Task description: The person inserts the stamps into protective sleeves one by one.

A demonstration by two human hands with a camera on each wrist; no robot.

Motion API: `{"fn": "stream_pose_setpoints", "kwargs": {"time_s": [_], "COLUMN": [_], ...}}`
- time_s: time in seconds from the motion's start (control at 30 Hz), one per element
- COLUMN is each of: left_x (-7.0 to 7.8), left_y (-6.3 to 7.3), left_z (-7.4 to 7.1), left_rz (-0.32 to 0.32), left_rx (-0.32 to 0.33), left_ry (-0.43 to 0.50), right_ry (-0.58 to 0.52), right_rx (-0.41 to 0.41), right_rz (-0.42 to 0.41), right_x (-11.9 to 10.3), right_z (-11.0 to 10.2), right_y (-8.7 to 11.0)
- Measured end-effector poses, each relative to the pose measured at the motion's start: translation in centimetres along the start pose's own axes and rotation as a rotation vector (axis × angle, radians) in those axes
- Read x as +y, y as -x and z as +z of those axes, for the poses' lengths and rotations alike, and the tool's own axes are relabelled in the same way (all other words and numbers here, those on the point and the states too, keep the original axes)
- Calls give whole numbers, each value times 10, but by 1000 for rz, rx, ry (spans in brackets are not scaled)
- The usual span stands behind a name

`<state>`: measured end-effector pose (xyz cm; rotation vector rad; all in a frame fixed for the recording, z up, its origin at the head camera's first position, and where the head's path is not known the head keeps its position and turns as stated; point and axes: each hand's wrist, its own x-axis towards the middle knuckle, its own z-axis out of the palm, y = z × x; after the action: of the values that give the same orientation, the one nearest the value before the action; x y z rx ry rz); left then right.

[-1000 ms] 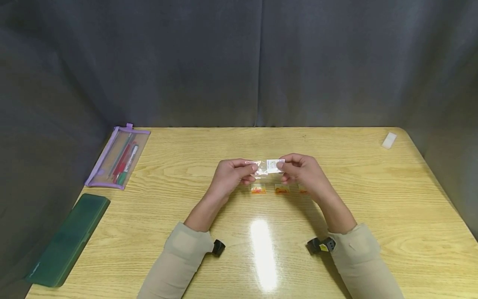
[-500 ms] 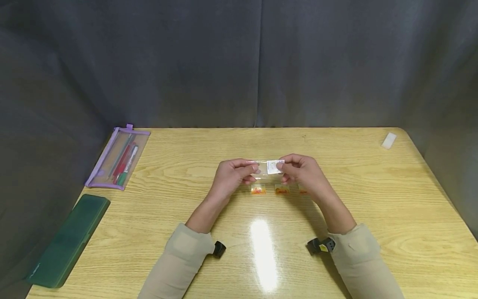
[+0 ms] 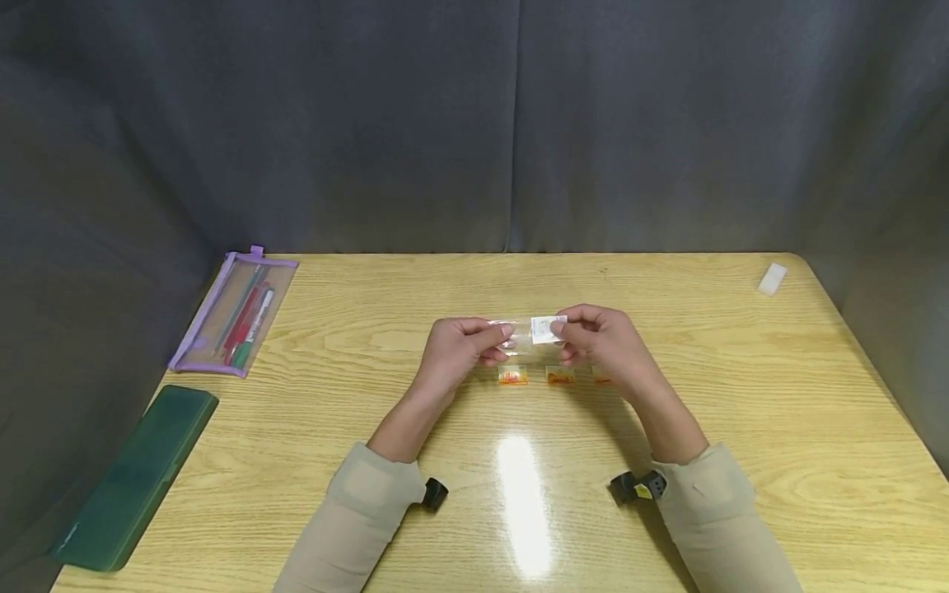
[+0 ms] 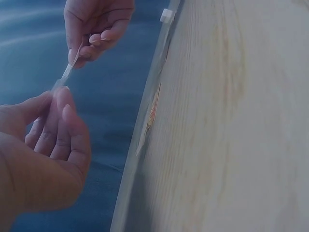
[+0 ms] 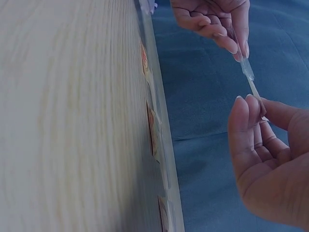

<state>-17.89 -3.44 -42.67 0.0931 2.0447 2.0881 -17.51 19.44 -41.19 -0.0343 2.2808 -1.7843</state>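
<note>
Over the middle of the table, my left hand (image 3: 461,350) pinches a piece of clear, shiny plastic film (image 3: 522,336) between thumb and fingers. A small white printed card (image 3: 543,329) is pinched in my right hand (image 3: 604,342), thumb on its face. Plastic and card meet edge to edge between the hands. Edge-on in the right wrist view, the plastic (image 5: 246,67) runs in line with the card (image 5: 254,89). Just below the hands lie small orange-and-yellow printed pieces: one at left (image 3: 513,376), one in the middle (image 3: 559,375), and one at right (image 3: 600,375) partly hidden by my right hand.
A mesh pencil pouch (image 3: 236,313) with purple trim and pens inside lies at the table's left. Nearer me is a dark green case (image 3: 137,478). A white block (image 3: 773,278) sits at the far right corner. Dark curtains (image 3: 371,123) surround the wooden table (image 3: 778,412).
Both hands stay nearly in place, still holding the plastic and the card. The glare on the plastic has shifted, and the card's tilt has changed slightly.
</note>
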Motion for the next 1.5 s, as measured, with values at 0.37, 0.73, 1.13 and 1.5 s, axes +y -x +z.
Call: {"fn": "stream_pose_setpoints", "kwargs": {"time_s": [0.37,0.73,1.13,1.5], "left_x": [-1,-2,-2,-1], "left_y": [0,-1,0,0], "left_z": [-1,-1,0,2], "left_rz": [-12,-24,-19,-16], "left_rx": [2,8,5,-6], "left_ry": [34,19,21,-1], "right_ry": [-2,-1,-12,-33], "right_rx": [0,-9,-18,-21], "right_rz": [11,14,0,-10], "right_x": [-1,-2,0,-1], "right_z": [1,2,3,4], "right_y": [0,1,0,0]}}
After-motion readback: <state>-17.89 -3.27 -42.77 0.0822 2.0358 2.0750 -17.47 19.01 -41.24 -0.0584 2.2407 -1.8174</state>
